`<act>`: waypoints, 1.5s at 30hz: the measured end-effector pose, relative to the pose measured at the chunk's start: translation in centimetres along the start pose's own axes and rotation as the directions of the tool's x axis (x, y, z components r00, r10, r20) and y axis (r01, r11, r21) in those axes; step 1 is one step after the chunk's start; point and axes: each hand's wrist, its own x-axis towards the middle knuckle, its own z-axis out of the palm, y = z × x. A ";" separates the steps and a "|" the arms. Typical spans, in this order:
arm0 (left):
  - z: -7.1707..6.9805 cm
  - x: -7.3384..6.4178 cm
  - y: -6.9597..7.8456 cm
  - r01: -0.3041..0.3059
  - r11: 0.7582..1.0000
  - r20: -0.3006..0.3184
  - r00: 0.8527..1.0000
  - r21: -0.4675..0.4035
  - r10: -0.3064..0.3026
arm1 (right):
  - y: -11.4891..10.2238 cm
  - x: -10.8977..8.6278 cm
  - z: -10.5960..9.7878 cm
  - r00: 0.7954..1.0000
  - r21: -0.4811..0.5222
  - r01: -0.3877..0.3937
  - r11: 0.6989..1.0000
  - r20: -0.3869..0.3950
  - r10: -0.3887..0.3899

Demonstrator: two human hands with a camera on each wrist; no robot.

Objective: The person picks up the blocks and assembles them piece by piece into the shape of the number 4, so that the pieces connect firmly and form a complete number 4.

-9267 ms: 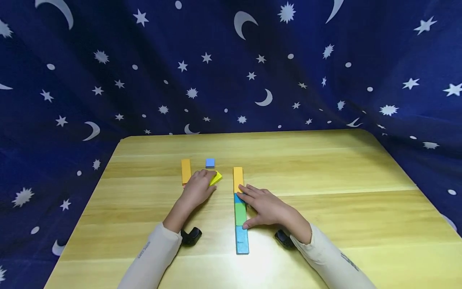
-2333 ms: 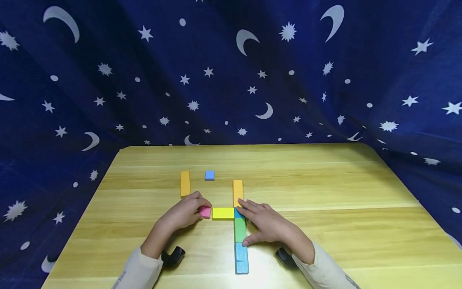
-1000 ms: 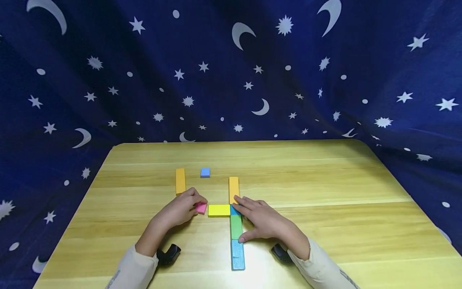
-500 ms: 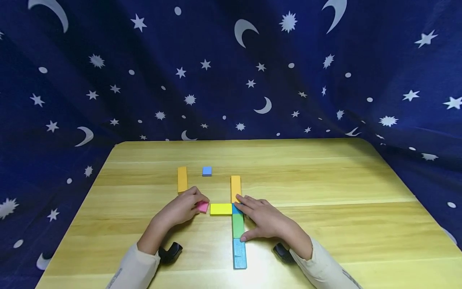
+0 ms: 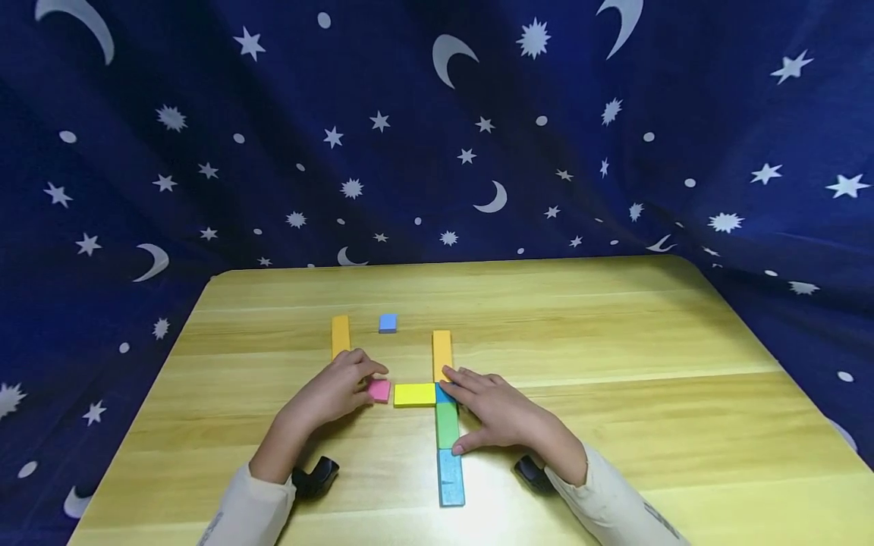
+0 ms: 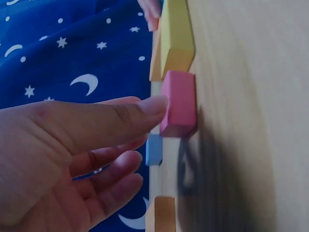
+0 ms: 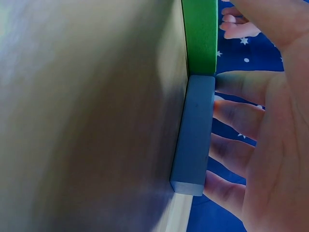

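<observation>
My left hand [image 5: 332, 390] is beside a pink block [image 5: 378, 391], its forefinger lifted off. The thumb [image 6: 154, 106] is at the block's side in the left wrist view; I cannot tell whether it touches. A narrow gap separates the pink block from a yellow block [image 5: 414, 395], which lies crosswise against a column of blocks. From far to near, the column is an orange block [image 5: 441, 355], a dark blue block [image 7: 193, 135], a green block [image 5: 447, 425] and a light blue block [image 5: 451, 478]. My right hand [image 5: 501, 409] rests with extended fingers on the dark blue block, partly covering it.
A second orange block [image 5: 341, 336] lies behind my left hand, partly hidden by it. Right of that lies a small blue block [image 5: 388, 324]. The wooden table [image 5: 614, 318] ends at a dark blue curtain [image 5: 382, 76] with moons and stars.
The yellow block, under my left hand at first, now lies against the column. The pink block was then brought beside it, and my left fingers have just spread away from it. My right hand stays put.
</observation>
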 end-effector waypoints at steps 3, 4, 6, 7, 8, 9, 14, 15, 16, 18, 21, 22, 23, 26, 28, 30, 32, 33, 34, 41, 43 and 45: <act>-0.5 0.0 -0.5 0.018 1.000 -0.028 0.999 -0.018 -0.019 | 0.0 0.0 -0.1 1.000 -0.001 -0.006 1.000 0.001 0.006; -0.7 0.0 -0.7 0.028 0.999 -0.042 0.999 -0.018 -0.029 | -0.1 0.0 -0.1 1.000 -0.001 -0.006 1.000 0.002 0.006; -1.0 -0.1 -1.1 0.059 0.998 -0.071 0.996 -0.016 -0.060 | -0.1 0.0 -0.1 1.000 0.001 -0.005 1.000 0.002 0.005; -1.1 -0.1 -1.3 0.074 0.997 -0.084 0.994 -0.012 -0.075 | -0.1 0.0 -0.1 1.000 0.001 -0.003 1.000 0.003 0.003; -1.1 -0.2 -1.6 0.085 0.996 -0.094 0.992 -0.006 -0.085 | -0.1 0.0 -0.1 1.000 0.003 -0.002 1.000 0.008 0.002; -1.2 -0.3 -1.8 0.097 0.995 -0.111 0.989 0.001 -0.096 | -0.2 0.0 -0.1 1.000 0.002 0.001 1.000 0.009 -0.001; -1.1 -0.3 -2.8 0.124 0.992 -0.198 0.973 0.016 -0.119 | -0.2 0.0 -0.1 1.000 -0.011 0.000 1.000 0.007 0.000; -1.0 -0.2 -3.0 0.128 0.992 -0.213 0.969 0.019 -0.121 | -0.2 0.0 -0.1 1.000 -0.012 -0.001 1.000 0.006 0.001; -0.9 -0.2 -3.2 0.130 0.991 -0.224 0.967 0.023 -0.121 | -0.2 0.0 -0.1 1.000 -0.013 -0.001 1.000 0.006 0.001; -0.8 -0.1 -3.6 0.133 0.990 -0.234 0.965 0.034 -0.122 | -0.3 0.0 -0.1 1.000 -0.008 -0.006 1.000 0.009 0.006; -0.5 0.0 -4.0 0.139 0.989 -0.219 0.968 0.055 -0.123 | -0.3 -0.1 -0.1 1.000 -0.004 -0.011 1.000 0.012 0.011; -0.4 0.1 -4.1 0.138 0.989 -0.212 0.970 0.061 -0.122 | -0.3 -0.1 -0.1 1.000 -0.004 -0.014 1.000 0.012 0.014; -0.3 0.1 -4.2 0.140 0.988 -0.204 0.971 0.065 -0.124 | -0.3 -0.1 -0.1 1.000 -0.005 -0.016 1.000 0.012 0.016; -0.2 0.2 -4.4 0.140 0.988 -0.199 0.972 0.072 -0.123 | -0.2 0.0 -0.1 1.000 -0.012 -0.018 1.000 0.009 0.018; -0.2 0.2 -4.5 0.139 0.988 -0.200 0.972 0.074 -0.122 | -0.2 0.0 -0.1 1.000 -0.014 -0.018 1.000 0.009 0.018; -0.2 0.2 -4.6 0.138 0.987 -0.213 0.970 0.081 -0.118 | -0.2 0.1 0.0 1.000 -0.012 -0.015 1.000 0.008 0.015; -0.1 0.3 -4.8 0.131 0.987 -0.229 0.967 0.094 -0.107 | -0.2 0.1 0.0 1.000 -0.007 -0.014 1.000 0.009 0.014; -0.1 0.3 -4.8 0.122 0.987 -0.242 0.966 0.102 -0.095 | -0.2 0.1 -0.1 1.000 -0.004 -0.013 1.000 0.009 0.013; -0.1 0.3 -4.8 0.115 0.988 -0.254 0.963 0.107 -0.085 | -0.2 0.1 -0.1 1.000 -0.003 -0.014 1.000 0.011 0.014; 0.0 0.3 -4.3 0.055 0.992 -0.255 0.967 0.117 -0.024 | -0.2 0.2 -0.1 1.000 -0.010 -0.009 1.000 0.013 0.009; 0.2 0.5 -4.0 0.054 0.994 -0.221 0.975 0.099 -0.031 | -0.1 0.2 -0.1 1.000 -0.016 -0.009 1.000 0.011 0.009; 0.2 0.7 -3.7 0.048 0.994 -0.197 0.980 0.103 -0.027 | -0.1 0.1 -0.2 1.000 -0.015 -0.012 1.000 0.008 0.012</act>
